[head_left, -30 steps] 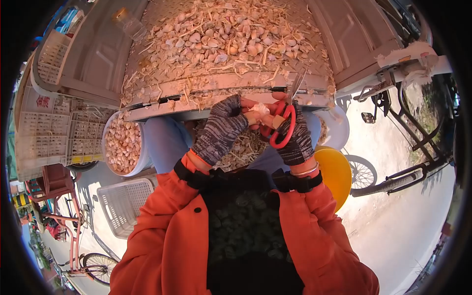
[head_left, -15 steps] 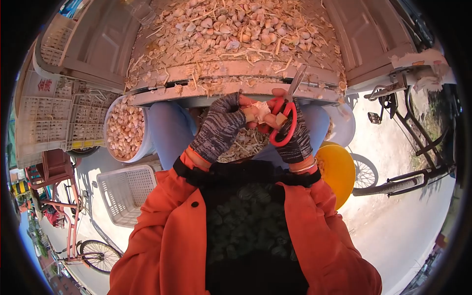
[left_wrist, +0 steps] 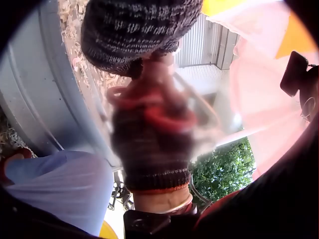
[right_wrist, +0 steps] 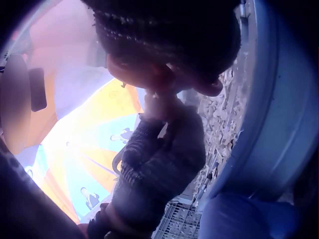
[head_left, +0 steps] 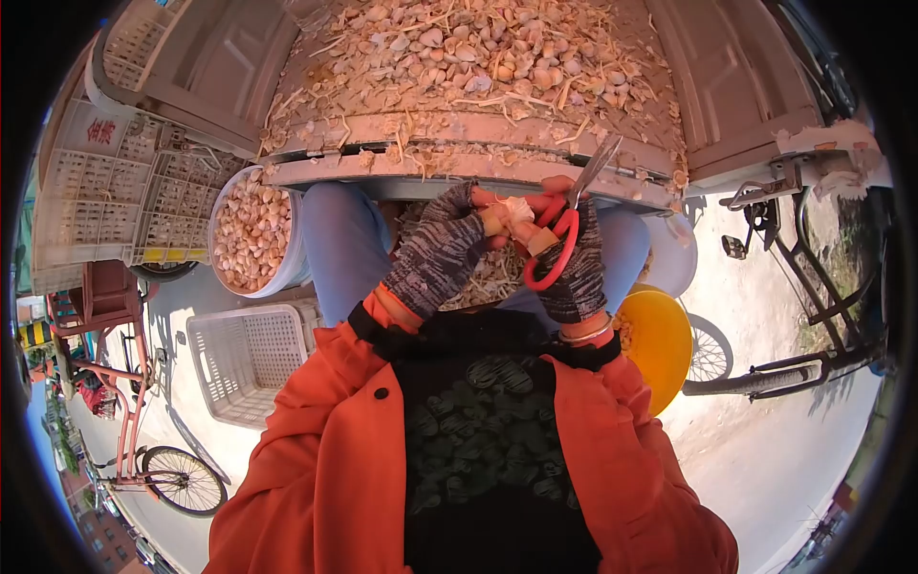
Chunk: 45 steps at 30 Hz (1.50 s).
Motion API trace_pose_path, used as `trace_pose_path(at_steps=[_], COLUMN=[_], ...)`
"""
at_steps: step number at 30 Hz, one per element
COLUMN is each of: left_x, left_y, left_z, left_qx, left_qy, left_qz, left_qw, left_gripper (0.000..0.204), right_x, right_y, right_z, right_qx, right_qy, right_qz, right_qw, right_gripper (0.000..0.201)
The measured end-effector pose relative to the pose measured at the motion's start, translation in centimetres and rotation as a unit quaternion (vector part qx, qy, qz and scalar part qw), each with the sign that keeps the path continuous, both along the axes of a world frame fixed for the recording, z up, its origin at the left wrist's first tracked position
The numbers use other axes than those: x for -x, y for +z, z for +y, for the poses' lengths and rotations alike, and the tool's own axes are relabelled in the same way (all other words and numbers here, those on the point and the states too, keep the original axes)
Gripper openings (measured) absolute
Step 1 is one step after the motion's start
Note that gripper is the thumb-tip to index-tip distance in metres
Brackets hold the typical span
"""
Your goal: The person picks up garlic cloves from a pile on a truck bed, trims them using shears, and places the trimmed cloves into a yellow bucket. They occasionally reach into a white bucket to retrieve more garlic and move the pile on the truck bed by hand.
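Observation:
My left hand [head_left: 442,247], in a dark knitted fingerless glove, pinches a pale garlic bulb [head_left: 515,209] with its fingertips. Close against it, my gloved right hand [head_left: 578,279] holds scissors with red handles [head_left: 566,251], their metal blades [head_left: 599,168] pointing up and away. Tape wraps the right thumb [head_left: 542,240], which lies at the bulb. Seen from the left wrist, the red handle loops [left_wrist: 172,121] are blurred across the right hand's glove. In the right wrist view the left glove [right_wrist: 162,164] is dark, and the fingers meet around the bulb.
Ahead is a truck bed [head_left: 316,122] strewn with garlic and dry skins. A white bucket [head_left: 298,251] of cloves stands left of my knees; a yellow bucket [head_left: 669,354] is at the right. A white plastic basket [head_left: 215,378], stacked crates [head_left: 91,215] and bicycles [head_left: 182,480] surround me.
The head view has shifted, so the truck bed sits slightly higher and further right. Both hands remain together at the garlic bulb; the scissors stay in the right hand.

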State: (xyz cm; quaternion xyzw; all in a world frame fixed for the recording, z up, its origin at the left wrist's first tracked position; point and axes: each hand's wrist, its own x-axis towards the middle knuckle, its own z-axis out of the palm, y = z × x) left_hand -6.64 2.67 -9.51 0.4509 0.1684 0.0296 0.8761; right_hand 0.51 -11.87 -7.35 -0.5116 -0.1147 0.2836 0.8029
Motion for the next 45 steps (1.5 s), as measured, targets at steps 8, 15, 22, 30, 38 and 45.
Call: trace_pose_path(at_steps=[8, 15, 22, 30, 38, 45], left_x=[-0.6, -1.0, -1.0, -1.3, 0.2, 4.2], left_y=[-0.7, -0.1, -0.6, 1.8, -0.3, -1.3], left_z=[-0.8, 1.8, 1.1, -0.4, 0.5, 6.8], left_qx=[0.345, 0.293, -0.345, -0.001, -0.280, 0.015], left_qy=[0.097, -0.038, -0.121, 0.029, 0.015, 0.125], left_qz=[-0.047, -0.076, 0.012, 0.014, 0.014, 0.012], left_qw=[0.932, 0.952, 0.931, 0.999, 0.960, 0.992], left_gripper=[0.018, 0.022, 0.034, 0.018, 0.022, 0.021], right_x=[-1.0, -2.8, -3.1, -2.1, -1.0, -0.8], right_y=[-2.4, 1.0, 2.3, 1.6, 1.4, -0.9], right_z=[0.9, -1.2, -0.4, 0.5, 0.4, 1.8], right_qx=[-0.190, 0.012, 0.227, 0.223, 0.240, 0.238], right_qy=[0.024, 0.079, 0.130, -0.018, 0.013, 0.148], right_qz=[0.108, -0.005, -0.269, -0.362, -0.473, -0.249], right_qw=[0.976, 0.997, 0.927, 0.905, 0.848, 0.927], right_gripper=[0.057, 0.058, 0.049, 0.043, 0.037, 0.040])
